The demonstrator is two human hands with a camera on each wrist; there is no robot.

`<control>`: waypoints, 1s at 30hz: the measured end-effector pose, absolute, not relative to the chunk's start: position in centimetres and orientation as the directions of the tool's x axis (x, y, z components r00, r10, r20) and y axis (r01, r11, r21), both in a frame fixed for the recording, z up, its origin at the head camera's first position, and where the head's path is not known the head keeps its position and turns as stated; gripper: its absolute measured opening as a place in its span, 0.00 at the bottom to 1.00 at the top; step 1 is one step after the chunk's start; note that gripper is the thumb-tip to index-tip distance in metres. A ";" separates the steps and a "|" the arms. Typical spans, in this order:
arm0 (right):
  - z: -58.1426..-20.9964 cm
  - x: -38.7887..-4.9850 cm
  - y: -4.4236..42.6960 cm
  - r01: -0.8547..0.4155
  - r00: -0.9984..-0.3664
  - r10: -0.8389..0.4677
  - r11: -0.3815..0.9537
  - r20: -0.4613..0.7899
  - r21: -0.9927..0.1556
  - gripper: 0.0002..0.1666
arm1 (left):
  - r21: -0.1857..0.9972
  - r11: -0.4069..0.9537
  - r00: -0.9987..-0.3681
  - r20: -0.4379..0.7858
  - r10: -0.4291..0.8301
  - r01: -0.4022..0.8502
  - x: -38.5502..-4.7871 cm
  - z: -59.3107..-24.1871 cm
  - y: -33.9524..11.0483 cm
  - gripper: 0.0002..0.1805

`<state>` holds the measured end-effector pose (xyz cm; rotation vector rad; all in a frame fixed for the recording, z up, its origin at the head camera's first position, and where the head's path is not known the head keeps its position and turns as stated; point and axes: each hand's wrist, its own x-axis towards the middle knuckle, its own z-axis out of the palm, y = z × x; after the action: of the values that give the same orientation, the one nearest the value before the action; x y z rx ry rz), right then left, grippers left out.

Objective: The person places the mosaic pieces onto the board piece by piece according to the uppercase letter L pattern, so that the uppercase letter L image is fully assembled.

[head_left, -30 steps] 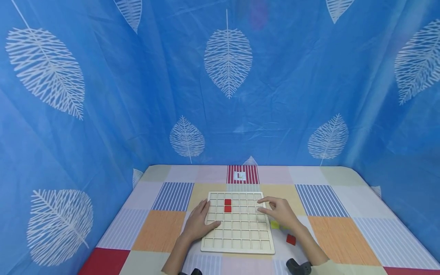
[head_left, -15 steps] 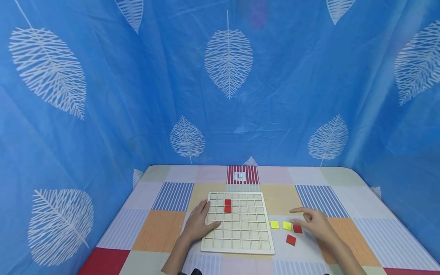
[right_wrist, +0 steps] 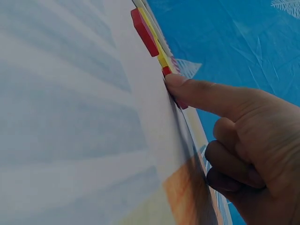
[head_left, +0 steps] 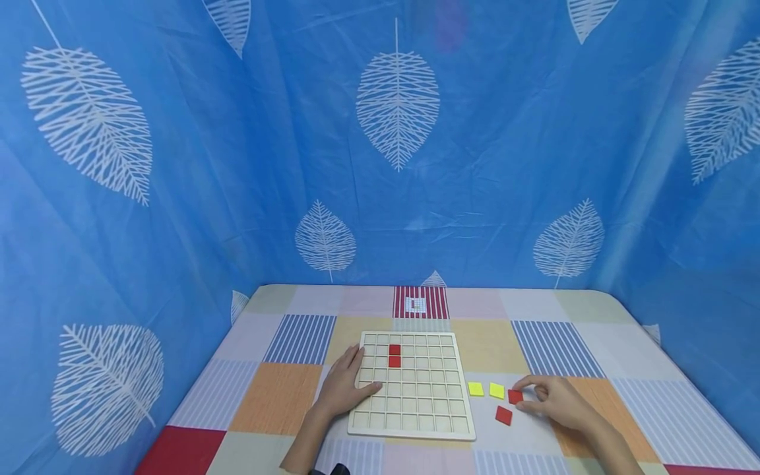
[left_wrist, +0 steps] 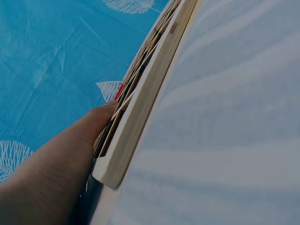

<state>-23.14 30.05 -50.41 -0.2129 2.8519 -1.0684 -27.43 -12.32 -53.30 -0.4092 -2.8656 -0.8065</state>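
Note:
A pale wooden grid board [head_left: 415,402] lies on the table with two red tiles [head_left: 394,356] in one column of its cells. My left hand [head_left: 341,386] rests along the board's left edge, fingers extended and thumb lying over the rim. To the board's right, my right hand [head_left: 558,399] pinches a red square tile [head_left: 514,396] between thumb and index finger, at table level. The right wrist view shows the thumb [right_wrist: 177,80] against this tile, with the other fingers curled into the palm.
Two yellow tiles [head_left: 476,389] and another red tile [head_left: 503,415] lie between the board and my right hand. Behind the board a small printed grid card [head_left: 415,305] lies on the patchwork tablecloth [head_left: 285,399]. A blue leaf-patterned curtain [head_left: 475,198] encloses the table.
My right hand has moved from the board's upper right edge, right and toward me, to the loose tiles, and has taken hold of a red one. The left hand has stayed put.

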 end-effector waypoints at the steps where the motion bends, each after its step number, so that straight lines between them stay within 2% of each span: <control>1: -50.4 -23.2 30.0 -0.097 -0.988 -0.153 0.748 -0.028 -0.657 0.20 | 0.493 0.819 -0.954 0.201 0.222 0.294 -27.4 -53.2 -12.3 0.52; 6: -49.7 -23.7 28.5 -0.118 -0.991 -0.130 0.744 0.031 -0.657 0.21 | 0.499 0.813 -0.952 0.208 0.225 0.300 -27.3 -53.0 -12.3 0.51; 10: -49.4 -24.1 25.8 -0.227 -0.974 -0.179 0.724 0.141 -0.651 0.19 | 0.492 0.816 -0.951 0.211 0.227 0.304 -27.3 -53.1 -12.3 0.51; 15: -49.6 -24.7 21.6 -0.487 -0.874 -0.383 0.678 0.300 -0.551 0.17 | 0.490 0.820 -0.954 0.204 0.222 0.296 -27.3 -53.2 -12.3 0.51; 17: -49.5 -24.9 19.8 -0.545 -0.838 -0.435 0.668 0.328 -0.506 0.17 | 0.490 0.822 -0.955 0.199 0.220 0.292 -27.3 -53.1 -12.3 0.51; 21: -49.2 -25.5 16.6 -0.563 -0.826 -0.451 0.679 0.337 -0.470 0.17 | 0.491 0.822 -0.956 0.195 0.217 0.287 -27.2 -53.1 -12.3 0.51; 30: -49.6 -27.3 11.2 -0.550 -0.835 -0.427 0.663 0.347 -0.508 0.16 | 0.489 0.824 -0.957 0.197 0.214 0.285 -27.2 -53.0 -12.2 0.51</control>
<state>-27.35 11.22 -49.63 -0.9047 3.0426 -1.0402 -27.18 -12.18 -52.98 -0.3953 -2.8724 -0.8014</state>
